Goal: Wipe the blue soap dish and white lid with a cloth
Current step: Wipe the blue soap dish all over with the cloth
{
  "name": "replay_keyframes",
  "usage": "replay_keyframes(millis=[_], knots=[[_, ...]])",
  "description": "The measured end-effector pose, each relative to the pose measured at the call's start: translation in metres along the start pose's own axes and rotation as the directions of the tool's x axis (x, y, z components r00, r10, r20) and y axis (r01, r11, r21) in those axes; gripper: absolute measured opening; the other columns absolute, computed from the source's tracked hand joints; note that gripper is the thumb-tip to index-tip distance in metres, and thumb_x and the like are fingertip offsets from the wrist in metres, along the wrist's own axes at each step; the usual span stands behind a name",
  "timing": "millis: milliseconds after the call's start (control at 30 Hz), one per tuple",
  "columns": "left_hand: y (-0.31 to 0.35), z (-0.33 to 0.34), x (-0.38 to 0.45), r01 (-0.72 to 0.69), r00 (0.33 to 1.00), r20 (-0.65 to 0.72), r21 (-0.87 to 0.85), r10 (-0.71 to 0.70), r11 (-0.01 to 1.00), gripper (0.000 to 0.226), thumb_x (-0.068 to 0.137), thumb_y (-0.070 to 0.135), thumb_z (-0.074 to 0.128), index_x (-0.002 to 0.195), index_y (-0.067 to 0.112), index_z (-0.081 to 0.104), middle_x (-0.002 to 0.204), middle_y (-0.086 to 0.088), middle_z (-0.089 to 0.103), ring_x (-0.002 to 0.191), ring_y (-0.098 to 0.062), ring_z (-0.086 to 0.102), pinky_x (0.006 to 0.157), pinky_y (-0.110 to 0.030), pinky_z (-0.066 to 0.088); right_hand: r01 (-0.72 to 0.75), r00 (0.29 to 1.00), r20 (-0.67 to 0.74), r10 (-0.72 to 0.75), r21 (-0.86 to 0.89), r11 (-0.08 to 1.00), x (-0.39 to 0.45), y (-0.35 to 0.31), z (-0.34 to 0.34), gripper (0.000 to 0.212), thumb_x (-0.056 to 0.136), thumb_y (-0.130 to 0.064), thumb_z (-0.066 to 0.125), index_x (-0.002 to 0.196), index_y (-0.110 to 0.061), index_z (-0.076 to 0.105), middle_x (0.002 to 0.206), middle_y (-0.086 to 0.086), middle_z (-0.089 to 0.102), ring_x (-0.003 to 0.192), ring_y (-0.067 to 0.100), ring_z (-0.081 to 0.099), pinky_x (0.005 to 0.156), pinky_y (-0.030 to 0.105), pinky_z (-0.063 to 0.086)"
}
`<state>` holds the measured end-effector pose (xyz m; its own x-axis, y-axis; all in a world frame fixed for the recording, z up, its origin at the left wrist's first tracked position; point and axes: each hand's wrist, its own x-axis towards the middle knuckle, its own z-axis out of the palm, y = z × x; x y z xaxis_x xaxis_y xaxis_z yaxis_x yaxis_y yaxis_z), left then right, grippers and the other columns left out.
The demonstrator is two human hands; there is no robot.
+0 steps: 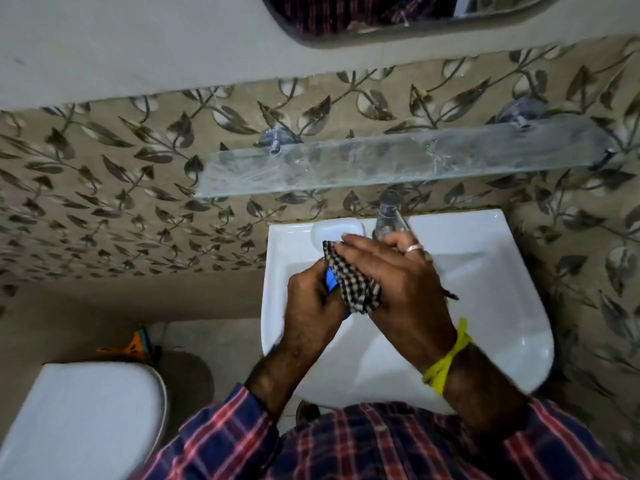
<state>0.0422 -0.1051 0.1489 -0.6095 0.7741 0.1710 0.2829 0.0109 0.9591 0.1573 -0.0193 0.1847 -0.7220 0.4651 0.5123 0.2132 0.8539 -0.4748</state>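
Lowest in frame and closest: red-and-blue plaid shirt [381, 448], sleeves pushed up both forearms. Lower left, white toilet lid [79, 420]; behind it an orange-and-teal object [133, 346] on the floor, too blurred to identify. Centre right, white ceramic washbasin [502, 306], holding nothing visible beyond the hands above it. Across the upper middle, clear glass shelf [398, 164] on two metal brackets, against leaf-patterned tiles [104, 188]. Top edge, dark-framed mirror [398, 19]. No legible writing anywhere.

At the basin's back rim, left of the chrome tap [389, 216], white rounded-rectangular lid [332, 230], resting alone. Mid-frame over the bowl, left hand [311, 296] curled round the blue plastic soap dish [330, 280], mostly hidden. Right hand [391, 275], silver ring [414, 248] on one finger and yellow thread [446, 358] tied at the wrist, fingers straight and together, pressing the brown-and-white checked cloth [353, 285] flat against the dish.
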Motion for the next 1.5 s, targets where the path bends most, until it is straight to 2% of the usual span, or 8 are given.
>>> replay_keyframes(millis=[167,367,567,667,833,1000,1167,1500], knots=[[-0.006,-0.010,0.000,0.004,0.999,-0.034,0.019,-0.004,1.000,0.011,0.081,0.000,0.067,0.085,0.010,0.067,0.075,-0.008,0.070,0.070,-0.014,0.061,0.061,-0.045,0.054,0.063,0.996,0.070,-0.062,-0.017,0.998,-0.007,0.000,0.005,0.041,0.094,-0.012,0.063,0.134,-0.009,0.058,0.141,0.004,0.056,0.109,0.034,0.057,0.095,0.036,0.042],[-0.001,-0.018,0.001,0.036,0.998,-0.052,-0.020,-0.037,0.999,0.021,0.080,0.000,0.062,0.080,0.022,0.065,0.068,0.013,0.064,0.066,-0.003,0.056,0.064,-0.024,0.049,0.002,0.999,0.038,-0.002,0.005,1.000,-0.004,0.000,0.017,0.046,0.090,-0.007,0.061,0.136,-0.007,0.056,0.140,0.005,0.056,0.107,0.035,0.056,0.096,0.032,0.042],[0.002,-0.017,-0.004,0.022,0.999,-0.039,0.074,-0.019,0.997,0.024,0.081,-0.007,0.065,0.088,0.015,0.066,0.078,0.007,0.067,0.073,-0.001,0.060,0.071,-0.021,0.053,-0.071,0.997,0.021,0.070,0.009,0.997,-0.003,0.004,0.020,0.047,0.085,-0.002,0.063,0.132,-0.006,0.059,0.136,0.007,0.059,0.104,0.033,0.059,0.094,0.029,0.040],[-0.003,-0.026,0.001,0.036,0.999,-0.036,0.016,-0.036,0.999,0.014,0.082,-0.007,0.066,0.082,0.007,0.065,0.072,-0.011,0.064,0.069,-0.012,0.057,0.065,-0.033,0.051,-0.026,0.998,0.061,0.024,0.020,0.999,-0.008,-0.007,0.021,0.051,0.086,-0.009,0.059,0.137,-0.008,0.054,0.143,0.003,0.054,0.101,0.028,0.052,0.094,0.028,0.041],[0.000,-0.023,-0.009,0.033,0.999,-0.001,0.073,-0.033,0.997,0.021,0.080,0.007,0.062,0.091,0.024,0.068,0.084,0.006,0.070,0.079,-0.009,0.064,0.076,-0.027,0.055,-0.169,0.983,0.075,0.166,0.043,0.985,-0.011,0.000,0.026,0.054,0.081,-0.012,0.052,0.135,-0.008,0.057,0.140,0.003,0.056,0.100,0.031,0.056,0.096,0.013,0.032],[0.001,-0.035,-0.005,0.054,0.998,-0.025,-0.007,-0.054,0.999,0.032,0.083,-0.001,0.067,0.091,0.030,0.068,0.088,0.001,0.073,0.081,-0.010,0.067,0.075,-0.026,0.056,-0.125,0.987,0.115,0.114,0.091,0.988,-0.017,-0.012,0.021,0.067,0.077,-0.006,0.048,0.143,-0.013,0.047,0.148,-0.004,0.047,0.099,0.017,0.043,0.094,0.018,0.038],[0.009,-0.029,-0.007,0.103,0.990,-0.088,-0.036,-0.106,0.994,0.035,0.082,0.000,0.072,0.090,0.034,0.068,0.080,0.015,0.072,0.077,-0.001,0.066,0.074,-0.019,0.055,-0.213,0.977,0.025,0.212,0.201,0.956,-0.006,-0.012,0.027,0.060,0.077,0.001,0.058,0.137,-0.005,0.054,0.141,0.006,0.056,0.094,0.028,0.052,0.090,0.034,0.048],[0.016,-0.030,-0.005,0.107,0.971,-0.193,-0.175,-0.141,0.979,0.032,0.087,-0.009,0.066,0.089,0.023,0.067,0.076,0.017,0.074,0.072,0.003,0.067,0.068,-0.014,0.053,-0.220,0.969,-0.034,0.246,0.343,0.913,-0.010,-0.019,0.031,0.070,0.072,0.002,0.065,0.140,-0.007,0.050,0.140,0.004,0.057,0.104,0.022,0.055,0.097,0.025,0.047]])
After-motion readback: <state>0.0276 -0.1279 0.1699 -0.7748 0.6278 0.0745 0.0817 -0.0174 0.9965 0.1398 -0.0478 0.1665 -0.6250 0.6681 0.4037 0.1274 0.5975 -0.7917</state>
